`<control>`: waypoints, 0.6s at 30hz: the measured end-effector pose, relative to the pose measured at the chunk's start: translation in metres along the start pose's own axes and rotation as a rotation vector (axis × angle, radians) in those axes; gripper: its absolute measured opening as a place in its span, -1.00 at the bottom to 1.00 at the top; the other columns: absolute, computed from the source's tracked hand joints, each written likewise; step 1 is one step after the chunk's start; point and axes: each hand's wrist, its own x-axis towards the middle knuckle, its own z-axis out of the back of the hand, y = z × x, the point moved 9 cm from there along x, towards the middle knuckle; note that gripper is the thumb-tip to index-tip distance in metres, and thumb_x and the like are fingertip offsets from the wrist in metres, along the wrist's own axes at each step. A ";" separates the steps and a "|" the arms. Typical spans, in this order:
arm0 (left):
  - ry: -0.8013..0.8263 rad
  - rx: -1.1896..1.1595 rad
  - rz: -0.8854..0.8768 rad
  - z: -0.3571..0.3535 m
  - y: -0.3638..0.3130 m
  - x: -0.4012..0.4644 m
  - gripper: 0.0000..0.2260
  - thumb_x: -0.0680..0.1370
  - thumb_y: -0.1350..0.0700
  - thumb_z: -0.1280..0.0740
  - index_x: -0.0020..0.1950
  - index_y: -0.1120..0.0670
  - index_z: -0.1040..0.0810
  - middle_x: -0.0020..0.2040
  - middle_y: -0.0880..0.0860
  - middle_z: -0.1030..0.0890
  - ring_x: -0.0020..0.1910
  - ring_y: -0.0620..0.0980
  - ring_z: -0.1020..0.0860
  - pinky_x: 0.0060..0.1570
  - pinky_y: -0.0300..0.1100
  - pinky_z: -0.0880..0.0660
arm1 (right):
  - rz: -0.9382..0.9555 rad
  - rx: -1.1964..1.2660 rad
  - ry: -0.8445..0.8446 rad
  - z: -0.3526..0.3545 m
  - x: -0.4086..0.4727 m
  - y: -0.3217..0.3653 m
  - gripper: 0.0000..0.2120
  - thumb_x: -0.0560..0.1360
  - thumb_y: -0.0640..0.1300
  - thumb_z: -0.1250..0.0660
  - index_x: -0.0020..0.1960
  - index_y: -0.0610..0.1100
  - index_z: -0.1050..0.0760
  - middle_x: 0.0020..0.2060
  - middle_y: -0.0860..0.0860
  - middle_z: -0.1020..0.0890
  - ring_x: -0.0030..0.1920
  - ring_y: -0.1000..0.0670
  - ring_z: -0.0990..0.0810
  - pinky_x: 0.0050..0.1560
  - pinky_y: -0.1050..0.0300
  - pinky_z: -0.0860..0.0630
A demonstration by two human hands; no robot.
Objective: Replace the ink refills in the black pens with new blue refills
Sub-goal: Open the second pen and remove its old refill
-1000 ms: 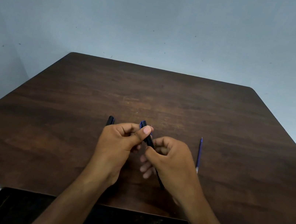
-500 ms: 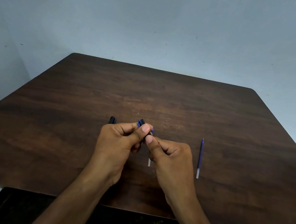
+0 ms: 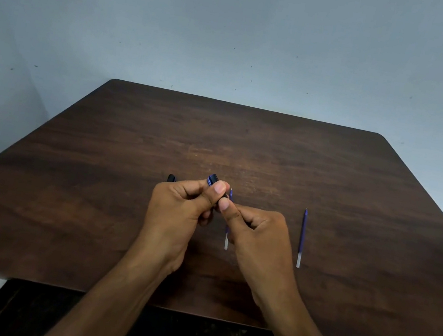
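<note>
left hand (image 3: pixel 178 213) fingers clamped on black pen (image 3: pixel 213 180) | right hand (image 3: pixel 259 234) likewise, barely shifted | refill (image 3: pixel 302 236) unmoved

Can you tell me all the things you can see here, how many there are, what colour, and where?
table: one, dark brown wood, filling the middle, against the wall
wall: one, pale blue-grey, behind the table
blue refills: two, blue with a clear end, lying on the table; one right of the hands, one partly hidden between the hands
black pen in the hands: one, black with blue at its top end, held up between both hands
second black pen: one, black, only its tip shows behind the left hand
left hand: one, gripping the held pen
right hand: one, pinching the same pen
</note>
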 end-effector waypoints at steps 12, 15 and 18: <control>-0.082 0.137 -0.010 0.012 -0.003 0.039 -0.70 0.37 0.07 -0.59 0.07 0.06 -0.70 -0.33 0.03 -0.70 -0.51 -0.18 -0.44 -0.47 -0.33 -0.43 | -0.178 -0.033 -0.088 0.040 -0.013 -0.018 -0.59 0.41 -0.02 -0.18 -0.36 -0.39 -0.45 -0.61 -0.06 -0.38 -0.55 0.07 -0.28 -0.49 0.10 -0.30; -0.034 0.441 -0.018 -0.004 -0.001 0.046 -0.74 0.39 0.02 -0.59 0.05 -0.04 -0.68 -0.36 -0.01 -0.68 -0.44 -0.15 -0.56 -0.35 -0.21 -0.52 | -0.102 -0.172 -0.168 0.052 -0.015 -0.012 -0.59 0.44 0.01 -0.21 -0.29 -0.34 -0.56 -0.50 -0.22 -0.52 -0.53 0.08 -0.32 -0.45 0.04 -0.43; 0.037 0.651 -0.030 -0.028 0.002 0.051 -0.74 0.39 -0.05 -0.59 0.03 -0.07 -0.67 -0.25 0.00 -0.71 -0.24 -0.08 -0.66 -0.16 -0.11 -0.61 | -0.104 -0.231 -0.242 0.062 -0.016 -0.017 -0.71 0.50 -0.12 -0.28 -0.27 -0.27 -0.62 -0.47 -0.18 -0.58 -0.54 0.11 -0.36 -0.46 0.07 -0.43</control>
